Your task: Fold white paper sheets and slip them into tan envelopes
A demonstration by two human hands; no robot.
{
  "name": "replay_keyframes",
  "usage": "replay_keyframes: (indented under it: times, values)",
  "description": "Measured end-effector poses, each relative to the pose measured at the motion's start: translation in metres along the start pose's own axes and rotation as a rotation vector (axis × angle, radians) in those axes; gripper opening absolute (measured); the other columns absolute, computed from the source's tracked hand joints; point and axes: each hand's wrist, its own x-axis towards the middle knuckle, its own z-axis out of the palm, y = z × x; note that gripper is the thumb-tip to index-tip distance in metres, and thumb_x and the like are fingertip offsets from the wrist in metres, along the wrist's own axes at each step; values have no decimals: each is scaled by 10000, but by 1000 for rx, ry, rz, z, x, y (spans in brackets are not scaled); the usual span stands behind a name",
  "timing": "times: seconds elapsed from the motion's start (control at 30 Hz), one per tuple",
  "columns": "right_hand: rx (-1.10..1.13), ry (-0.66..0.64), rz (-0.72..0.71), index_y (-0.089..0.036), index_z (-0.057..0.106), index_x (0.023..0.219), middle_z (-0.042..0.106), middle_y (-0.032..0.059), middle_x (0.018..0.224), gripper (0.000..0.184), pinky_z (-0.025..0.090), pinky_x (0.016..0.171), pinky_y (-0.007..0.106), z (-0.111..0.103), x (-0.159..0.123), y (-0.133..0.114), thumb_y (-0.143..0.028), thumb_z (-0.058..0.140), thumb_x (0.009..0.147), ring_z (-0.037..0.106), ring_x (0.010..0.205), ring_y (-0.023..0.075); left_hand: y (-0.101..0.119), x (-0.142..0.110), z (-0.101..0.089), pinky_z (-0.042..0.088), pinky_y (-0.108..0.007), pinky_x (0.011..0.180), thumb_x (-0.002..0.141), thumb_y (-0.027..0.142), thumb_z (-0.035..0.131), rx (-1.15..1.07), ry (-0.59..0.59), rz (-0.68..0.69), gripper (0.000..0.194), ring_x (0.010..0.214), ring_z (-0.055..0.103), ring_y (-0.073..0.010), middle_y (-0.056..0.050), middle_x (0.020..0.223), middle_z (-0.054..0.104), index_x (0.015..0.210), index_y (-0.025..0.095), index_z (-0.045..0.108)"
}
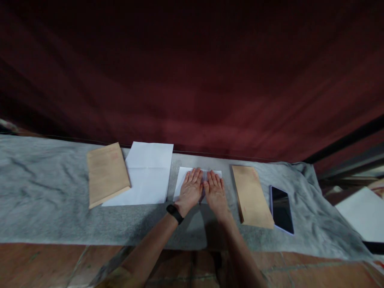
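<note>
A folded white sheet (181, 178) lies on the grey cloth (45, 200) in the middle. Both hands press flat on it, side by side. My left hand (191, 189), with a black band on its wrist, covers the sheet's left half, fingers stretched out. My right hand (215, 191) lies flat on the right half, fingers together and straight. Neither hand grips anything.
A stack of white paper (150, 172) lies to the left, with a brown envelope (105, 173) overlapping its left edge. To the right are a pile of brown envelopes (251, 196) and a dark phone (281, 209). A dark red curtain (192, 80) hangs behind.
</note>
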Motion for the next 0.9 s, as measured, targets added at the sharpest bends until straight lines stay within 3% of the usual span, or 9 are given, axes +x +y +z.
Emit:
replay_keyframes:
  times: [0.2, 0.53, 0.9]
  values:
    - [-25, -49, 9, -182, 472, 1526, 441, 99, 1594, 514, 246, 1226, 527, 5, 8, -7, -351, 263, 1089, 401, 1479, 285, -8, 3, -2, 235, -449, 1267, 1035, 248, 257, 21, -31, -17, 550, 1538, 294, -235, -124, 1628, 380, 1532, 75, 416]
    - [-116, 89, 40, -56, 442, 1525, 460, 213, 1560, 580, 331, 1180, 509, 11, 3, 18, -399, 271, 1090, 435, 1452, 310, -26, -4, 0, 240, -478, 1261, 1047, 360, 289, 73, 55, -119, 606, 1540, 288, -249, -162, 1619, 375, 1592, 95, 308]
    - [-132, 190, 69, -3, 425, 1517, 481, 269, 1526, 592, 389, 1145, 522, 11, -12, 32, -393, 299, 1089, 470, 1423, 337, -31, -24, -10, 227, -469, 1271, 1057, 405, 295, 116, 41, -158, 631, 1543, 272, -285, -208, 1616, 367, 1544, 12, 366]
